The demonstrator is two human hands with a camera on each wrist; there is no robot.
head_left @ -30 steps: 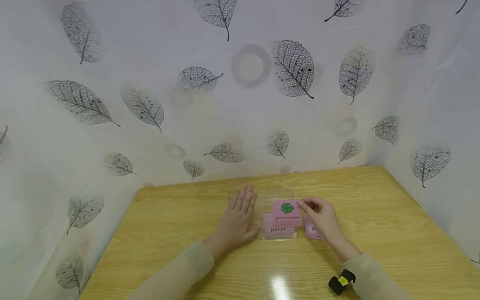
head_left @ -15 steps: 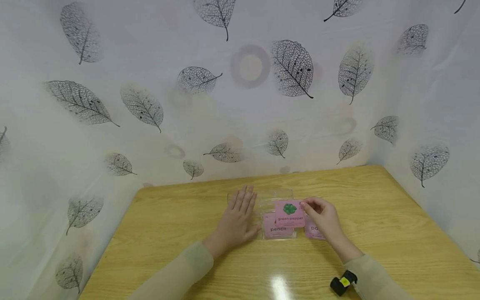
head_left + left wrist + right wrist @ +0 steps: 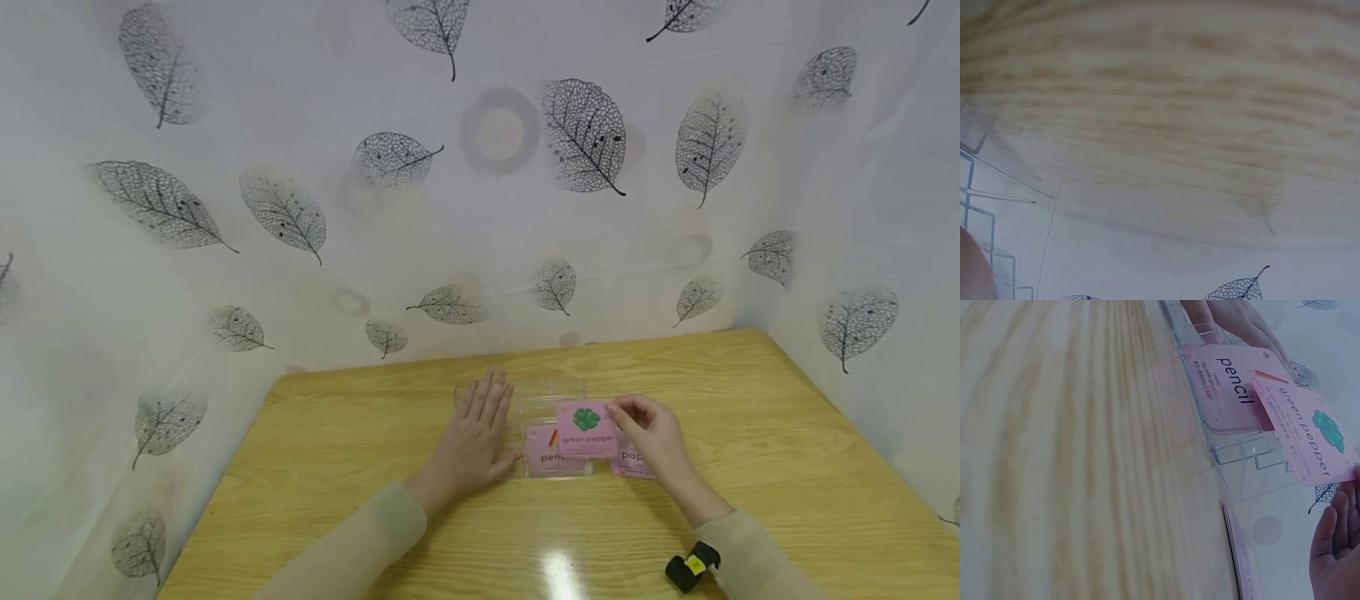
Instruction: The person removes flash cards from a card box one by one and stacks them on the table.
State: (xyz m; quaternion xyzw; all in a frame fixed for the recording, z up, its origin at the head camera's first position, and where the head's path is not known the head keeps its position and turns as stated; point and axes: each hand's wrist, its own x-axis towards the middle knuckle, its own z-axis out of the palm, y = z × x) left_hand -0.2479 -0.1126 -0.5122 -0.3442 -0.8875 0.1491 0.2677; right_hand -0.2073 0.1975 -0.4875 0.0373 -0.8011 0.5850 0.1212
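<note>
My right hand (image 3: 654,437) pinches a pink flashcard (image 3: 587,442) by its upper right corner; it reads "green pepper" under a green picture. The card is raised, overlapping a pink "pencil" card (image 3: 538,450) that stands in the front of a clear stepped plastic rack (image 3: 1260,478). Over the rack's left part lies my left hand (image 3: 471,442), fingers straight and pointing away. Beside the rack, under the right hand, is a small stack of pink cards (image 3: 634,467); the top one shows "pap" and the rest of its word is hidden. The right wrist view shows the stack's edge (image 3: 1235,550).
The wooden table (image 3: 337,467) runs back to a pale curtain (image 3: 502,233) printed with leaf skeletons, which also hangs at both sides. A black device with a yellow mark (image 3: 693,567) sits at the right wrist. Steps of the rack (image 3: 997,250) show in the left wrist view.
The right hand has drawn the green pepper card slightly to the right, uncovering more of the pencil card's picture. The left hand has stayed in place.
</note>
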